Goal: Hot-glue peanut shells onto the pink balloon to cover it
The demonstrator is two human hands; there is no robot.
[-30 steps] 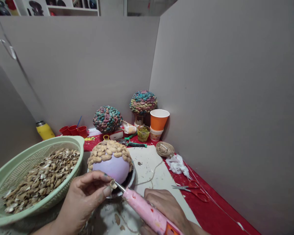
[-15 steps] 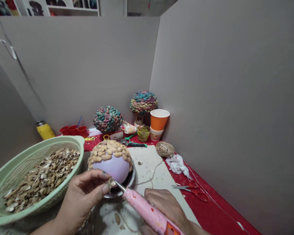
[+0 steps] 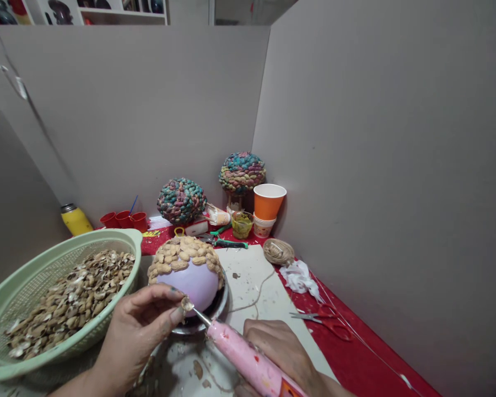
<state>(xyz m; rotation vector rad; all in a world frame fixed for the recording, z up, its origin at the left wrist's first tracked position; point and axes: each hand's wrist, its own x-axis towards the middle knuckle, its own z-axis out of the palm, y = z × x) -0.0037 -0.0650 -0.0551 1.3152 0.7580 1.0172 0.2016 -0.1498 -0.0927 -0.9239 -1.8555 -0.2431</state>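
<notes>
My left hand pinches a small nut shell piece between thumb and fingers, just in front of a lilac balloon. The balloon's upper half is covered with glued shells and it rests in a dark bowl. My right hand grips a pink glue gun, its metal tip touching the shell piece.
A green colander full of shells stands at the left. A white board lies under the work. Behind are two painted shell balls, orange cups, a twine ball, red scissors, red cups and a yellow bottle.
The shell piece and the glue gun tip have shifted slightly left and up together; my hands otherwise stay in place.
</notes>
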